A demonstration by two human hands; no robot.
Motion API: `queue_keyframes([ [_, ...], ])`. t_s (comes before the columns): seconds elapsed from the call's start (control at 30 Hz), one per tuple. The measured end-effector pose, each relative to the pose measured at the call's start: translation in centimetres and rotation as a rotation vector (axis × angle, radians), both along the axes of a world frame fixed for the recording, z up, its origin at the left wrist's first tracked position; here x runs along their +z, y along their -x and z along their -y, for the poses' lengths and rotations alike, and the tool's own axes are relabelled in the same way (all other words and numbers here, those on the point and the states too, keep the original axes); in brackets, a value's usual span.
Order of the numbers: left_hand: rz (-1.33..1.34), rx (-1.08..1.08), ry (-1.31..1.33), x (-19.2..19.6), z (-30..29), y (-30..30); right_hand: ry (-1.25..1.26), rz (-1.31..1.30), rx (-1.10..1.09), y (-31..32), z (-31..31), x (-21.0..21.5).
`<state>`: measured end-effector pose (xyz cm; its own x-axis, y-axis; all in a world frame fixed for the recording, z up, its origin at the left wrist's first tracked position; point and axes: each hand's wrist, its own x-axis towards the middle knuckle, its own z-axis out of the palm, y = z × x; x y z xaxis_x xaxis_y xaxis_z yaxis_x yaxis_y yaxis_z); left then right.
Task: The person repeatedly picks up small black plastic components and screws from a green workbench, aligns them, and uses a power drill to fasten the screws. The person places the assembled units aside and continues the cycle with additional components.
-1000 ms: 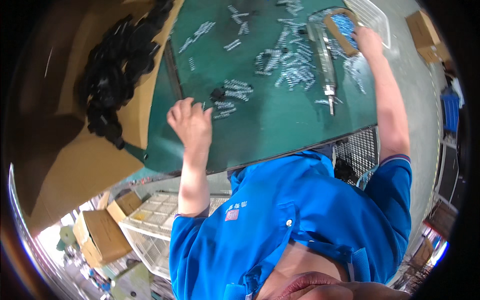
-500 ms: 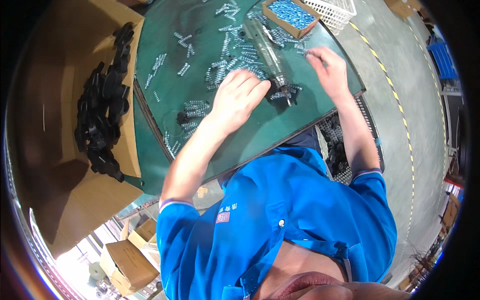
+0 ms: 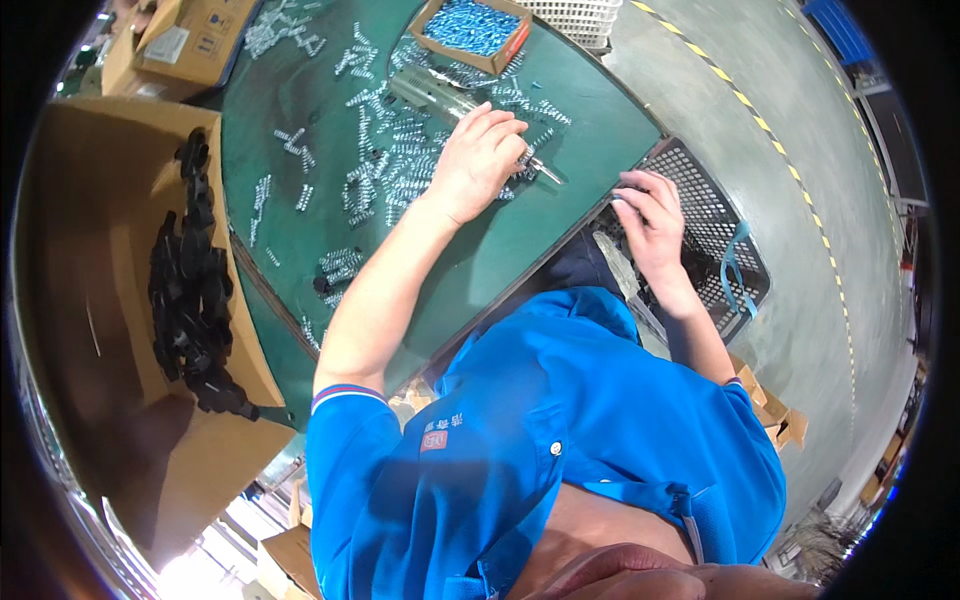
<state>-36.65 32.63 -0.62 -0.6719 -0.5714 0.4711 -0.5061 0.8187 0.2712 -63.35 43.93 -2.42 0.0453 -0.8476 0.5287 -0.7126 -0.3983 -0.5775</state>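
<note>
A grey cylindrical power screwdriver (image 3: 432, 92) lies slantwise on the green table, its thin bit pointing toward the near right. My left hand (image 3: 478, 165) is closed over its front part, with the fingers hiding some of the body. Loose metal springs (image 3: 400, 165) are scattered around the tool and to the left of my hand. Off the table's near right edge, my right hand (image 3: 652, 222) is held above a black perforated basket (image 3: 700, 190). Its thumb and fingertips are pinched together; whatever small thing they hold, I cannot make out.
An open carton of small blue parts (image 3: 510, 55) stands at the table's far side, with a white basket (image 3: 580, 18) beyond it. On the left, a big cardboard box (image 3: 190, 470) holds black parts (image 3: 195, 290). Another carton (image 3: 190, 45) is at the far left.
My left hand has moved onto the screwdriver, which has swung so its bit points more to the right. My right hand has drawn back from above the table toward the black basket.
</note>
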Motion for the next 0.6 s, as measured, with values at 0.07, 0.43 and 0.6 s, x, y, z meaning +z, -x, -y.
queue_keyframes([
  [0.07,-0.027,0.023,0.011,-0.4,-0.3,0.7,0.065,-0.086,-0.022,-1.3,0.5,0.4],
  [0.43,-0.106,0.037,0.044,-0.9,-0.4,1.1,-0.012,-0.151,-0.055,-4.9,2.2,-1.1],
  [0.6,-0.127,0.046,0.053,-1.1,-0.4,1.1,0.006,-0.17,-0.117,-5.5,2.2,-1.0],
])
